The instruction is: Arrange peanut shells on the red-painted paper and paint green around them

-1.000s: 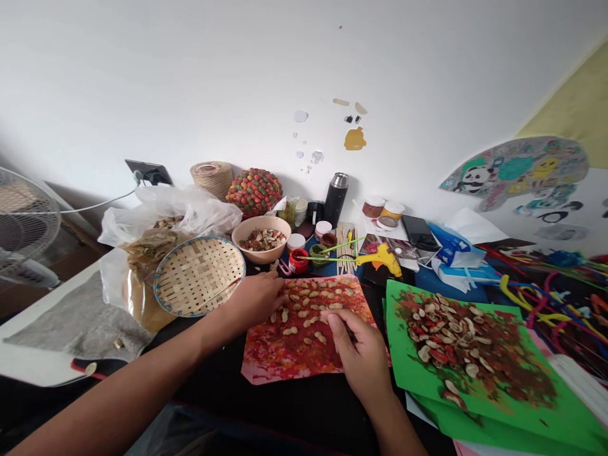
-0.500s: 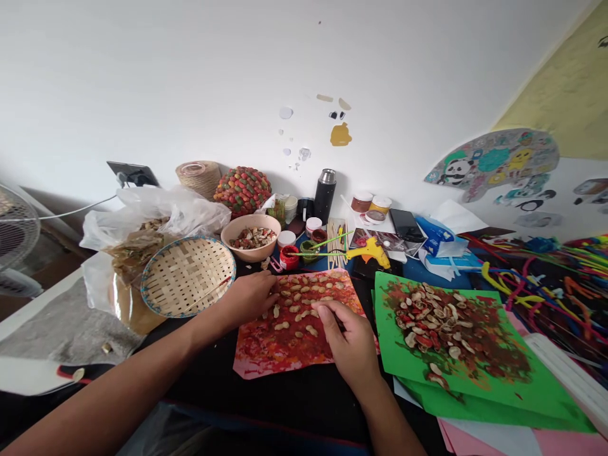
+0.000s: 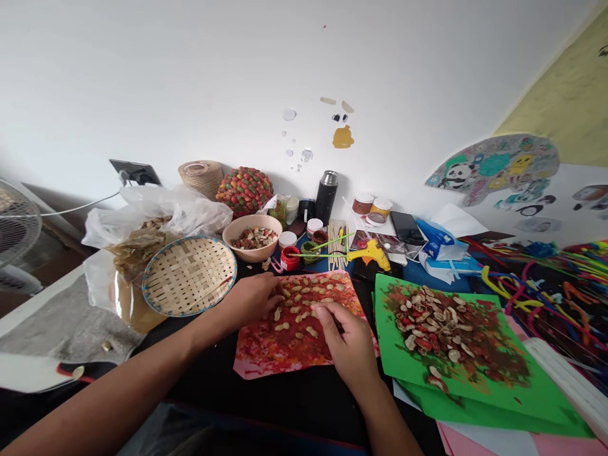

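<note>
A pink sheet (image 3: 266,364) smeared with red and orange paint lies in front of me, with several whole peanuts (image 3: 282,327) spread over it. My left hand (image 3: 254,297) rests palm down over the sheet's left edge, its loosely bent fingers beside the peanuts and nothing visible in them. On the right side of the sheet, my right hand (image 3: 349,342) has thumb and forefinger pinched together at a peanut, mostly covered by the fingertips. To its right, painted peanut shells (image 3: 430,320) are heaped on green paper (image 3: 536,405) stained with brown paint.
Behind the sheet stand a bowl of shell pieces (image 3: 270,253), paint jars (image 3: 290,258), a yellow glue gun (image 3: 370,254) and a black flask (image 3: 326,196). A woven basket (image 3: 190,275) and plastic bag (image 3: 107,221) are at left. Colourful pipe cleaners (image 3: 536,297) cover the right.
The view has shifted very slightly. Both hands stay nearly where they were, the left fingers moving only a little; the peanuts keep their layout.
</note>
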The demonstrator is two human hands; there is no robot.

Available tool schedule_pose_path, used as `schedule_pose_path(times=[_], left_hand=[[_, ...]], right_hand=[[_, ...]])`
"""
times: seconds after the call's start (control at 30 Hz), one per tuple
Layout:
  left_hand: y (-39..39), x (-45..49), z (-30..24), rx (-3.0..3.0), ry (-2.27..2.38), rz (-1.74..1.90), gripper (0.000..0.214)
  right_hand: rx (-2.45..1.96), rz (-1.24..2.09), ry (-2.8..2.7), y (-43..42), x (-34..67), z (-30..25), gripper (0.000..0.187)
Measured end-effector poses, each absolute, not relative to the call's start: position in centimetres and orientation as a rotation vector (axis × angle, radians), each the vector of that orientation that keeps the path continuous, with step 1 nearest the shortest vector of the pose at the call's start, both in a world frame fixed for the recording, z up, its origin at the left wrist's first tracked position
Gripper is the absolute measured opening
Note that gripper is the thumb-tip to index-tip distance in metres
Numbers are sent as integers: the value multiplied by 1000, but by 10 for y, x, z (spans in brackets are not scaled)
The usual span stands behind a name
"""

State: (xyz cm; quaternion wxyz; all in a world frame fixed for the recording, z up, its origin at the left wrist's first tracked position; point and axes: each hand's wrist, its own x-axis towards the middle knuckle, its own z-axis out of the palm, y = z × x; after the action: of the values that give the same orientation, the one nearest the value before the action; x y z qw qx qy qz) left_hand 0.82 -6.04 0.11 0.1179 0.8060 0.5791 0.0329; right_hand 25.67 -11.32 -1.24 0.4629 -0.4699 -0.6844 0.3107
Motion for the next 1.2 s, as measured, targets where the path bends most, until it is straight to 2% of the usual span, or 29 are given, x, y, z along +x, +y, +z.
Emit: schedule_pose_path(times=[0.2,0.37,1.2], left_hand=[[-77,-3,5,2427,1436,158,21],[-81,-3,-3,2509,1344,105,32],[-81,0,-6,2419,1431,105,7]], right_hand=[[-1153,762,-1681,-114,257,-15,29],[-1158,766,-1692,-113,257,-15,30],[-1147,720,-1824,-113,256,-21,28]])
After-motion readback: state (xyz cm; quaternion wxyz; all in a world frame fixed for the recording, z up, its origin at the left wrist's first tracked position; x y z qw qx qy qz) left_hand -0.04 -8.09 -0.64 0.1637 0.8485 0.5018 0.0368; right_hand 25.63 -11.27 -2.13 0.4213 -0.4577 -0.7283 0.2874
